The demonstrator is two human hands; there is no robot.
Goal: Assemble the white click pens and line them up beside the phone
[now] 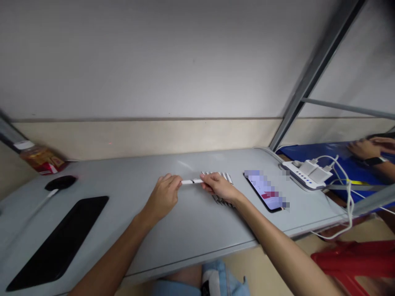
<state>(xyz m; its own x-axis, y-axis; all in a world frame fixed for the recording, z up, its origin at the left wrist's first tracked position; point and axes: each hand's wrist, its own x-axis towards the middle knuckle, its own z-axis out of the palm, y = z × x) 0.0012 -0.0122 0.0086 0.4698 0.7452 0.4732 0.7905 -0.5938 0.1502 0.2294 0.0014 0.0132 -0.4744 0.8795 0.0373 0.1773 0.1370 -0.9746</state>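
Note:
A slim white pen (pixel 191 181) with a dark band near its middle is held level just above the desk, between both hands. My left hand (pixel 165 193) is closed around its left end. The fingertips of my right hand (pixel 218 186) pinch its right end. Beneath my right hand lies a black-and-white striped item (pixel 226 178), mostly covered, so its kind is unclear. A phone (pixel 265 191) with its screen lit lies to the right of that hand.
At the left are a drink bottle (pixel 41 158), a black round object (pixel 61 182) with a white cable, and a black flat mat (pixel 58 242). A white power strip (pixel 304 174) with chargers sits at the right. Beyond the metal frame (pixel 314 74) another person's hands (pixel 365 149) rest over a blue surface.

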